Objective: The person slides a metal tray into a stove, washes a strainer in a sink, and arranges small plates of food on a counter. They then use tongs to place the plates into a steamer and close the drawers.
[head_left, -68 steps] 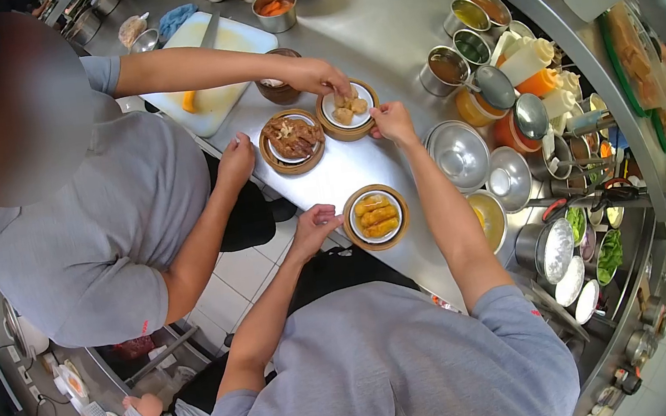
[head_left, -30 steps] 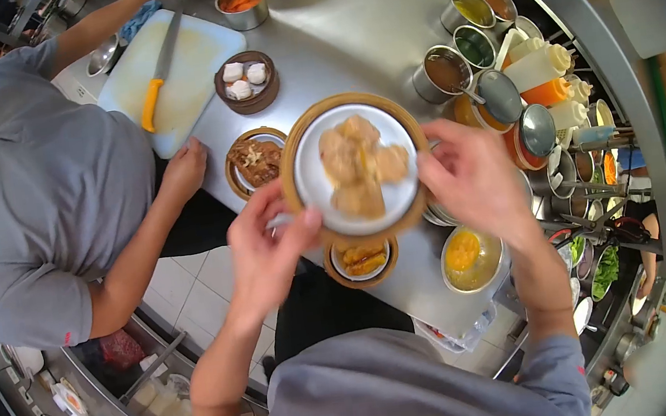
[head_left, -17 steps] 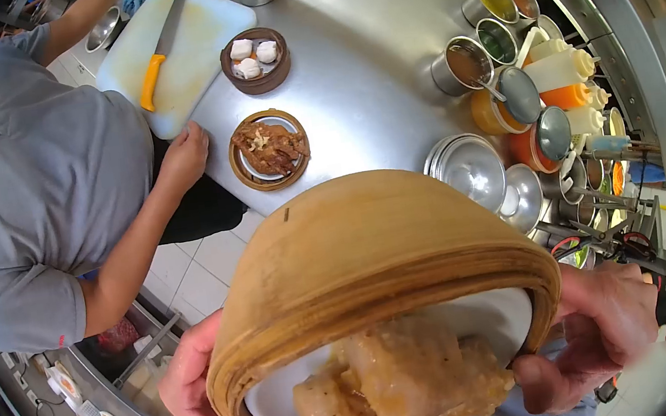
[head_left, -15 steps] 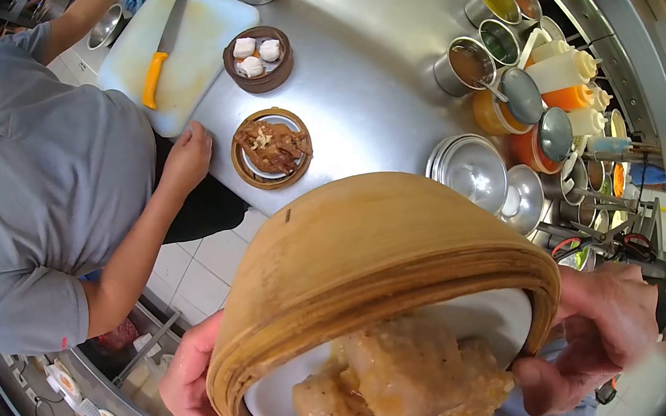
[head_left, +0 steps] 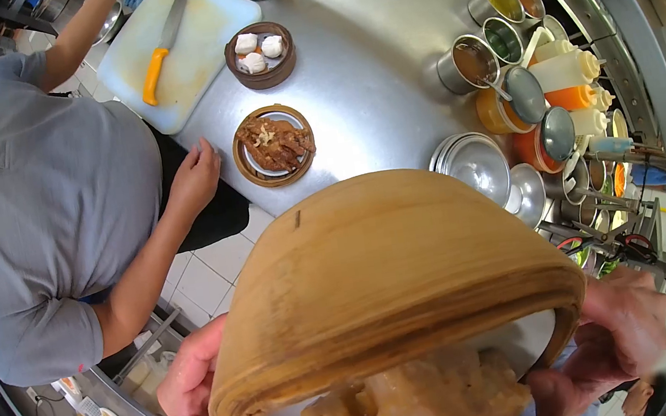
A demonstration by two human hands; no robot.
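Observation:
A large bamboo steamer basket point(head_left: 384, 277) fills the lower middle, tilted so its open side faces me. Inside it is a white plate point(head_left: 526, 334) with pale brown glazed rolls point(head_left: 418, 403). My left hand point(head_left: 198, 394) grips the basket's left side, and my right hand point(head_left: 611, 340) grips its right side. Beyond the basket, on the steel table, a small steamer point(head_left: 273, 145) holds a brown sauced piece of food. Behind that stands a dark steamer point(head_left: 261, 56) with three white dumplings.
A co-worker point(head_left: 63, 201) in grey stands at the left, one hand at the table edge. A yellow-handled knife point(head_left: 156, 75) lies on a white cutting board point(head_left: 216, 25). Metal bowls point(head_left: 475, 168), sauce pots point(head_left: 469, 64) and squeeze bottles point(head_left: 567, 69) line the right side.
The basket has tipped further, so less of the plate and rolls shows. Both my hands still hold it. The co-worker's hand at the table edge has shifted slightly.

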